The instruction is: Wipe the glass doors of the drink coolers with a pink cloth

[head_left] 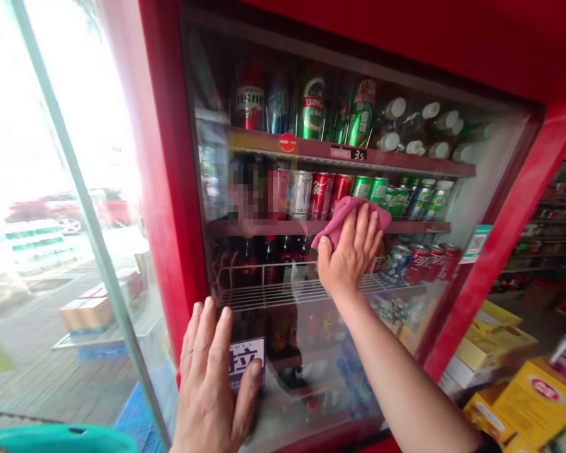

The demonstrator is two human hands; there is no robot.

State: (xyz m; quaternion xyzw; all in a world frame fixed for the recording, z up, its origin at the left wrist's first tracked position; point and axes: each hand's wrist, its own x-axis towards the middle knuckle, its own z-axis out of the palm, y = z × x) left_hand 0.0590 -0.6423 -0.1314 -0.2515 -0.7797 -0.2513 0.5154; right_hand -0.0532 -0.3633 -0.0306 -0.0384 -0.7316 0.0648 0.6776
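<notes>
A pink cloth [336,221] lies spread against the glass door [325,327] of a red drinks fridge. My right hand [351,248] presses it flat there, fingers stretched over it and the thumb along its lower left edge. Lower down on the left, my left hand [210,380] is raised with its fingers apart and holds nothing. It overlaps a white and purple pull sticker [248,360] beside the red door frame [170,189]; whether the palm touches the glass I cannot tell. Behind the glass, several cans [321,194] and bottles [314,104] stand on shelves.
Yellow cartons [538,399] are stacked at the lower right, near store shelves. A QR code sticker [476,244] is on the door's right side. On the left are a glass panel's edge [82,201], a turquoise tub [59,440] and boxes [87,311] outside.
</notes>
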